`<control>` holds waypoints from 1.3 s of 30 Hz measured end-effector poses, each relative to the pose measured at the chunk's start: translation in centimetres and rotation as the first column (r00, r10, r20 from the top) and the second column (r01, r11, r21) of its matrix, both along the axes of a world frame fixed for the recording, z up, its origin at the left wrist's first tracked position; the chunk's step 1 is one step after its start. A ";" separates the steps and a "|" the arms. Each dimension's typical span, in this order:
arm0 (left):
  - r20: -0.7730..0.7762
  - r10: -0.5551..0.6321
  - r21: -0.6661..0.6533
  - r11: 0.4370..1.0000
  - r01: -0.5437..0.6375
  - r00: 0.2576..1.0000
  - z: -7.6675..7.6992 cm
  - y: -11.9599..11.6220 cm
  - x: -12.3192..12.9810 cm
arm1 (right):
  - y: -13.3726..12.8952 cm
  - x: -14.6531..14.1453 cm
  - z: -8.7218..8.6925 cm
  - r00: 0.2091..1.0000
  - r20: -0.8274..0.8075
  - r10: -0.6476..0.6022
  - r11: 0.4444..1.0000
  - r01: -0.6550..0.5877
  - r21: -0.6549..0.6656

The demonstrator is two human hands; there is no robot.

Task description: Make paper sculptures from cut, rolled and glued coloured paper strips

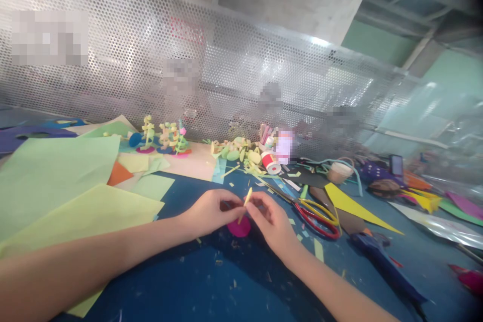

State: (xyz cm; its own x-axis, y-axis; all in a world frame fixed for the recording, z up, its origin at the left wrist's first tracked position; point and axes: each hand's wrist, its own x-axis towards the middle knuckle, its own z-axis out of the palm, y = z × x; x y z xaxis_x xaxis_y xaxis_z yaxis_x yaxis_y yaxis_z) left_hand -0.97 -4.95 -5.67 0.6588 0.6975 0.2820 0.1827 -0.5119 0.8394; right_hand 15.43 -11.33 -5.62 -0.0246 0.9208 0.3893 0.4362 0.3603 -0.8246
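Observation:
Over the blue tabletop, a thin pale yellow strip (248, 195) stands tilted between my fingertips. It rises above a round magenta disc (239, 228); I cannot tell whether the two are joined. From the left side, my left hand (214, 213) pinches the strip low down, thumb and finger closed. My right hand (272, 222) is closed on it from the other side, fingers curled. Small paper scraps lie near my right hand. Scissors (319, 217) with red and yellow handles rest just to its right.
Green paper sheets (60, 176) cover the left. Small paper figures on round bases (147, 136) stand at the back, beside pale cut pieces (236, 151) and a red-white roll (270, 162). A blue glue gun (388, 266) lies right. Perforated metal mesh (234, 65) borders the back.

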 end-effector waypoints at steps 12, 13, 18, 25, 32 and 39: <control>0.108 0.167 -0.081 0.984 -0.159 0.980 0.3 0.3 -0.3 | 0.3 0.4 -0.4 0.992 -0.004 -0.125 0.992 0.125 -0.009; 0.112 0.166 -0.087 0.984 -0.157 0.980 0.2 0.4 -0.3 | 0.2 0.3 -0.3 0.992 0.008 -0.125 0.992 0.125 -0.007; 0.096 0.169 -0.099 0.982 -0.159 0.981 0.2 0.4 -0.5 | -0.2 -0.2 0.0 0.995 0.099 -0.023 0.999 0.026 -0.022; 0.229 0.224 -0.164 0.968 -0.190 0.947 0.2 0.0 -1.0 | -0.3 -0.7 0.3 0.985 0.175 0.001 1.000 0.003 -0.020; 0.325 0.291 -0.163 0.955 -0.250 0.900 2.3 1.1 -2.1 | -0.4 -0.8 0.3 0.980 0.198 0.006 0.999 0.003 -0.047; -0.121 0.319 0.154 0.942 -0.300 0.940 6.3 5.8 -6.3 | -0.5 -0.4 0.4 0.993 0.113 -0.033 0.997 0.040 -0.058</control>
State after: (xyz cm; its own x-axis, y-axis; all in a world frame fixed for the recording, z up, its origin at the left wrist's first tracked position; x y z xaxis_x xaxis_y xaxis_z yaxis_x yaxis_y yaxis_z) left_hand -7.25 0.90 0.67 0.4564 0.8363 0.3039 0.4622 -0.5147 0.7222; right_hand 15.04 -11.83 -5.18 -0.0307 0.9436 0.3296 0.5390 0.2933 -0.7896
